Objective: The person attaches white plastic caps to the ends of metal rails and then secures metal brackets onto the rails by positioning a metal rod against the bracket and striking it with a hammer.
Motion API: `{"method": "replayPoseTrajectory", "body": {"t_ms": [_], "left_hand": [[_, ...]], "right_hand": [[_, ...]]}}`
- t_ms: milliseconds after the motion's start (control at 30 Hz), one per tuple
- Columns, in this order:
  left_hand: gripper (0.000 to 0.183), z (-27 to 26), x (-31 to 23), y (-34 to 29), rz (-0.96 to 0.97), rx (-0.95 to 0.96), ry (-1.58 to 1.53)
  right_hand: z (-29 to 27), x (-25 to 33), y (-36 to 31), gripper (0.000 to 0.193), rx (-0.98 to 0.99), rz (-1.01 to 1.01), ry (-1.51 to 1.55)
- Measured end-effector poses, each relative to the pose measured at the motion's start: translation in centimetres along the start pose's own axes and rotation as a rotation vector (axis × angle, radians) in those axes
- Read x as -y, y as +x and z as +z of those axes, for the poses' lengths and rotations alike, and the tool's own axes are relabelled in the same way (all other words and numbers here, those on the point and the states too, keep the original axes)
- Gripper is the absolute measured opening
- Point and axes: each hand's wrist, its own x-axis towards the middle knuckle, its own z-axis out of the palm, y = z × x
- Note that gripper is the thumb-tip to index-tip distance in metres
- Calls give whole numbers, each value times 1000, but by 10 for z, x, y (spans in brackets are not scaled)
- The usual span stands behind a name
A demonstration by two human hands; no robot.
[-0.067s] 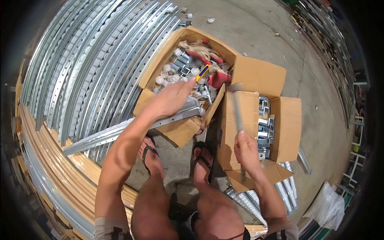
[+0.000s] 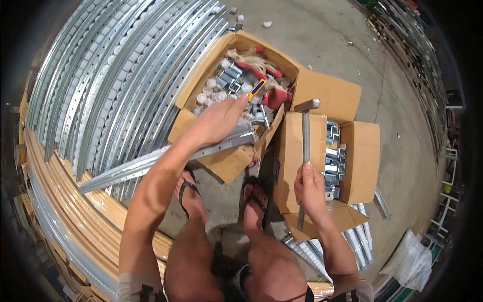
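one hammer point(image 2: 306, 133) in the right hand point(image 2: 310, 187): clasps it by the handle, pointing its head away, above an open carton point(image 2: 297, 156) of metal brackets point(image 2: 332, 157); reaches the left hand point(image 2: 221, 120) across a metal rail point(image 2: 234, 142), up beside a yellow-and-blue tool point(image 2: 257, 90) at a box point(image 2: 327, 93) of gloves point(image 2: 277, 96) and small fittings point(image 2: 231, 76); cannot tell from this angle whether pinching the tool.

On the left lie metal rails point(image 2: 132, 75); right of them is a box point(image 2: 204, 75) with gloves point(image 2: 277, 97) inside. Further right, under the hammer point(image 2: 306, 133), is a second box point(image 2: 366, 161) with brackets point(image 2: 333, 158) inside.
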Motion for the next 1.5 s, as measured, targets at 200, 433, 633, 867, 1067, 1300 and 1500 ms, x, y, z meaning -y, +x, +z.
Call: {"method": "replayPoseTrajectory", "body": {"t_ms": [200,433,633,867,1067,1300,1500], "left_hand": [[69,2,-2,8,13,-55,20],[69,11,1,11,-5,-96,75],[60,26,16,16,23,-223,148],[50,59,49,23,35,-381,324],[40,67,69,1,99,-420,343],[49,73,67,-6,268,-349,397],[85,71,52,-2,99,-133,515]], "right_hand": [[-5,-11,1,44,51,-124,-278],[2,13,-1,45,29,-19,-107],[0,-6,13,46,13,1,-150],[1,-18,16,48,1,59,-39],[-6,-42,9,47,-53,113,0],[-5,-51,7,45,-88,107,53],[-5,-55,8,44,-75,89,92]]}}
